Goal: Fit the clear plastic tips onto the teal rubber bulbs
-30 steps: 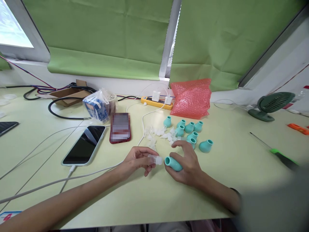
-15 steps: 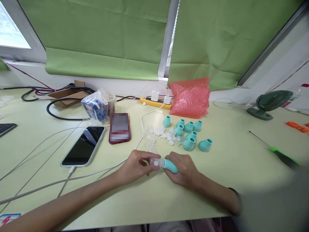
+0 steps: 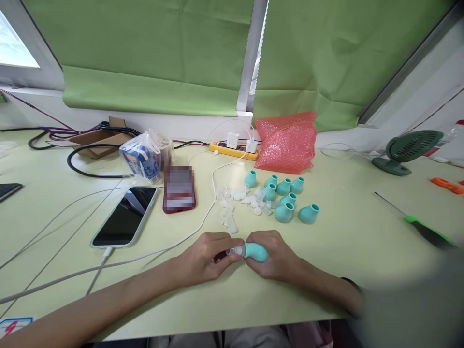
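Observation:
My right hand (image 3: 275,256) grips a teal rubber bulb (image 3: 255,252) lying sideways just above the table. My left hand (image 3: 206,256) pinches a small clear plastic tip (image 3: 235,251) that sits in the bulb's mouth. Both hands meet near the front middle of the pale green table (image 3: 344,251). Behind them lie several more teal bulbs (image 3: 284,195) and a scatter of clear plastic tips (image 3: 237,200).
A black phone (image 3: 125,217) on a white cable and a red phone (image 3: 179,189) lie to the left. A pink bubble-wrap bag (image 3: 286,142), a yellow power strip (image 3: 234,151) and a bagged blue carton (image 3: 145,157) sit behind. A green-handled screwdriver (image 3: 416,223) and a small fan (image 3: 408,150) are at the right.
My left hand brought the clear tip to the bulb's mouth and pushed it in. Both hands closed together and drew slightly toward me.

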{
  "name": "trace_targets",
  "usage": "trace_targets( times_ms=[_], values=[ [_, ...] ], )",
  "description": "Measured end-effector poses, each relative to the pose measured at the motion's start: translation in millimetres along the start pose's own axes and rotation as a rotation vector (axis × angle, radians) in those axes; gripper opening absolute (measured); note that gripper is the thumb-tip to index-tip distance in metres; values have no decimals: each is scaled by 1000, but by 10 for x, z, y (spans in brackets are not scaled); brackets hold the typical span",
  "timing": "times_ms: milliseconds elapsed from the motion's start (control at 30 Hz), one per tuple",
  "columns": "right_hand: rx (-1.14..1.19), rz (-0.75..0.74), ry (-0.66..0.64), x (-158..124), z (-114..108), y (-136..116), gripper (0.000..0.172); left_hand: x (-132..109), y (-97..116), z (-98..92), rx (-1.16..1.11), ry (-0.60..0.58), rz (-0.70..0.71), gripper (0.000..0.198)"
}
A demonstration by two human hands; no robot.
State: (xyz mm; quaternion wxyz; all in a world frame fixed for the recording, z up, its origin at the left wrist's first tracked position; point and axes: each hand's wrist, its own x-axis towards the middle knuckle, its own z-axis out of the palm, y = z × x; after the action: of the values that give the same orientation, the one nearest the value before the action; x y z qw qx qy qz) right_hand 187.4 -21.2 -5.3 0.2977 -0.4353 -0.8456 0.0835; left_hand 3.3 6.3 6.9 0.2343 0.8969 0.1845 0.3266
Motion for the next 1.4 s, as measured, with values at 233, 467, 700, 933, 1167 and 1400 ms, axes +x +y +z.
trace_targets(
  times_ms=[233, 467, 700, 933, 1167, 1400],
  values=[
    [414, 293, -334, 44, -138, -43, 12, -10, 23, 22, -64, 63, 34, 20],
    [571, 582, -471, 51, -176, -32, 23, -17, 33, 10, -38, 7, 123, 23],
    [787, 692, -691, 107, -236, -35, 27, 11, 50, -42, -3, -117, 159, 23],
    [1117, 668, -860, 97, -176, 46, 27, -44, 25, -11, 157, -146, 294, 26],
    [1087, 525, -686, 99, -170, -1, 23, -37, -3, -38, 257, -44, 312, 31],
    [1011, 382, -571, 114, -269, -129, 24, 123, -198, -223, 211, 149, -22, 27]
  ],
)
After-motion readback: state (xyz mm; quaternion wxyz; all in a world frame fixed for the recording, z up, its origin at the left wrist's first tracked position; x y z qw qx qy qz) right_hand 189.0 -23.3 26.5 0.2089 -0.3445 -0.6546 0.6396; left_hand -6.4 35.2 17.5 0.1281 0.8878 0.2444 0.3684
